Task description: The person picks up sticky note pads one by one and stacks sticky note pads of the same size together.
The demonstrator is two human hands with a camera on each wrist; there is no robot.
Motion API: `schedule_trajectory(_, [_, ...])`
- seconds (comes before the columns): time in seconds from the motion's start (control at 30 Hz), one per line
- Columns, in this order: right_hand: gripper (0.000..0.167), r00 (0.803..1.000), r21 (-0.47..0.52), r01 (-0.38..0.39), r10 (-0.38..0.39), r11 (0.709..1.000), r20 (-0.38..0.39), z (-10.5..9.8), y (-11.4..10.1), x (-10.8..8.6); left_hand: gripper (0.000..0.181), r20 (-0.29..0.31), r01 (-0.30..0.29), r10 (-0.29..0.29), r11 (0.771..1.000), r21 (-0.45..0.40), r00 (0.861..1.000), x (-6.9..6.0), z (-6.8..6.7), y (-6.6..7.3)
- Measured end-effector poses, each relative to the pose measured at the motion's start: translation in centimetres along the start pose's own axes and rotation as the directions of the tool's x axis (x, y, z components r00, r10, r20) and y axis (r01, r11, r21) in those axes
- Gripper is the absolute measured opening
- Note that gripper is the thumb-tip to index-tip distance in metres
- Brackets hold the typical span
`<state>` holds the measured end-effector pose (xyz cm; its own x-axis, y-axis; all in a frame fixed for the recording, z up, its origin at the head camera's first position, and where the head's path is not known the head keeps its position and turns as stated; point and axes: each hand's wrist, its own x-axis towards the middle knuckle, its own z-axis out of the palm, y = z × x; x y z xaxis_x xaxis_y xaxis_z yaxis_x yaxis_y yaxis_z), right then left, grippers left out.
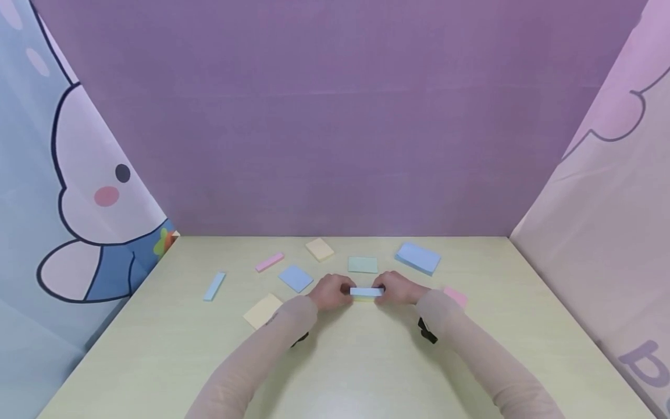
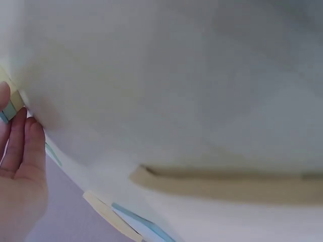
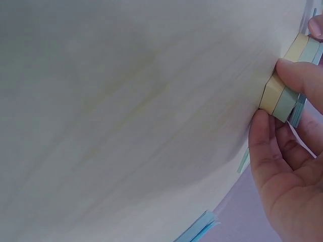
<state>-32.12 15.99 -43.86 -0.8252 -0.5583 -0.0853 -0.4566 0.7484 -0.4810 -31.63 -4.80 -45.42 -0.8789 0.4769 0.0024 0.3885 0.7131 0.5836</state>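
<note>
A small stack of narrow sticky-note pads stands between the hands, with a light blue pad point(image 1: 366, 291) on top in the head view. The left hand point(image 1: 332, 292) pinches its left end and the right hand point(image 1: 399, 288) its right end. In the right wrist view, a yellow pad point(image 3: 273, 95) and a green pad point(image 3: 286, 103) lie against each other with a blue one beside them, the right hand's point(image 3: 287, 166) thumb and fingers around them. The left wrist view catches the left hand point(image 2: 25, 171) at its edge, fingers on the stack's end.
Behind the hands lie a green pad point(image 1: 363, 265), a thick blue pad point(image 1: 417, 258) and a cream pad point(image 1: 319, 249). Leftward are a blue square point(image 1: 295, 278), pink strip point(image 1: 269, 262), blue strip point(image 1: 214, 286) and yellow square point(image 1: 263, 311). A pink pad point(image 1: 456, 295) is partly behind the right sleeve.
</note>
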Motion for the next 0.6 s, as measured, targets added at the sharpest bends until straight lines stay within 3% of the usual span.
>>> schedule_trajectory(0.37, [0.017, 1.000, 0.023, -0.010, 0.010, 1.000, -0.005, 0.0, 0.1, -0.1, 0.040, 0.073, 0.014, -0.015, 1.000, 0.016, 0.997, -1.0, -1.5, 1.3])
schedule_trajectory(0.6, [0.016, 1.000, 0.020, 0.022, -0.022, 1.000, -0.008, 0.0, 0.2, 0.0, 0.034, 0.084, -0.057, 0.052, 0.997, 0.057, 0.995, -1.8, -3.8, 0.4])
